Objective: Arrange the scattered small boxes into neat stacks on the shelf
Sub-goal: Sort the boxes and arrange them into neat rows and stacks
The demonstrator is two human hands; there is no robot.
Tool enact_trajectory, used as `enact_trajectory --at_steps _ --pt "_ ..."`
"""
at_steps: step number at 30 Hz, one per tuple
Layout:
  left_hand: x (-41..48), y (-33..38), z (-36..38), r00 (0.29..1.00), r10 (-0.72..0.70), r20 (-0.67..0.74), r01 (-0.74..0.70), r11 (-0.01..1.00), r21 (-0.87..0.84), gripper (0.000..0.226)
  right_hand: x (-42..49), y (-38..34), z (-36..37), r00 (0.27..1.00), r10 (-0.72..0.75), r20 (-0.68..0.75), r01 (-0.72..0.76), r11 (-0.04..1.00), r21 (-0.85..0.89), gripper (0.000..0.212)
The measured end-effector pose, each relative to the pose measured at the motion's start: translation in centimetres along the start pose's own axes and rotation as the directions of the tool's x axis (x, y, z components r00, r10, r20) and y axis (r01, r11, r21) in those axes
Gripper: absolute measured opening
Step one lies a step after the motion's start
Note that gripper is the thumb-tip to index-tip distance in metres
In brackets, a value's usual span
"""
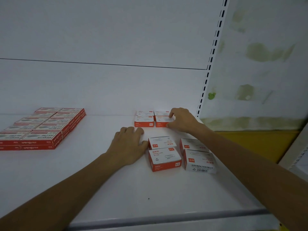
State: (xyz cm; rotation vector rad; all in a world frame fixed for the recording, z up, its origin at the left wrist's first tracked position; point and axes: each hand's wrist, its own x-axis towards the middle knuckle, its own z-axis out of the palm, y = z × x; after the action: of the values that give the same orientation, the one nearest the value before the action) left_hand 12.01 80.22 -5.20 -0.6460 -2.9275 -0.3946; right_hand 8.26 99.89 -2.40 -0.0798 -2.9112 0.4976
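Well, your white shelf [116,189] met a slotted upright [211,55] and a stained wall at right. Your right hand [181,120] pinched a back-row box [162,121]; your left hand [128,145] lay relaxed beside the loose boxes [198,161], the front-left box [164,158] reading "PAPER CLIPS". Red boxes [41,129] sat well apart, left.

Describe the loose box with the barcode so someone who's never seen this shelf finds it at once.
On the shelf, look right of the red block to four loose boxes near the front. It's the front-right box: only it shows a barcode on its near face.
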Motion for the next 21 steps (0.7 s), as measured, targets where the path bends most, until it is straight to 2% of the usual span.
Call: enact_trajectory --at_steps 2,4,8,10,12,15,18,19,21 --pt "0.0 -0.3 0.0 1.0 0.018 0.014 -0.018 1.0 -0.01 0.046 -0.8 0.1 -0.3 0.999 -0.001 -0.054 0.001 1.0 0.005 0.046" --pt "-0.1 -0.9 -0.2 0.997 0.053 0.058 -0.052 0.998 -0.033 0.048 -1.9 0.2 -1.0 0.995 -0.054 -0.078 0.058 0.997 0.056 0.042" --pt "-0.7 -1.7 -0.8 0.987 0.104 0.12 -0.101 0.995 -0.026 0.049 -4.9 0.0 -2.4 0.979 -0.202 0.033 0.197 0.975 0.106 0.017" --pt "-0.9 -1.5 -1.0 0.986 0.113 0.119 -0.116 0.993 0.01 0.049 -5.9 -0.7 -2.8 0.976 -0.211 0.051 0.205 0.974 0.1 0.019" --pt "-1.0 -1.1 -1.3 0.986 0.114 0.123 -0.121 0.991 0.053 0.049 -6.7 -1.8 -2.9 0.982 -0.156 0.105 0.156 0.988 0.01 0.035" --pt "-1.4 -1.2 -1.9 0.982 0.131 0.137 -0.142 0.987 0.079 0.048 -7.7 -4.1 -2.6 0.99 -0.048 0.132 0.081 0.961 -0.264 0.061" --pt "-2.2 -2.3 -2.3 0.979 0.155 0.131 -0.156 0.988 0.003 0.045 -8.0 -6.1 -1.7 0.991 -0.032 0.13 0.085 0.902 -0.423 0.064" --pt "-2.6 -2.7 -2.4 0.979 0.164 0.125 -0.161 0.986 -0.032 0.043 -8.1 -6.6 -1.5 0.988 -0.032 0.148 0.089 0.914 -0.395 0.06" --pt "-3.6 -3.5 -2.5 0.976 0.188 0.106 -0.179 0.98 -0.087 0.041 -8.2 -7.2 -1.5 0.97 -0.059 0.234 0.104 0.978 -0.183 0.053"
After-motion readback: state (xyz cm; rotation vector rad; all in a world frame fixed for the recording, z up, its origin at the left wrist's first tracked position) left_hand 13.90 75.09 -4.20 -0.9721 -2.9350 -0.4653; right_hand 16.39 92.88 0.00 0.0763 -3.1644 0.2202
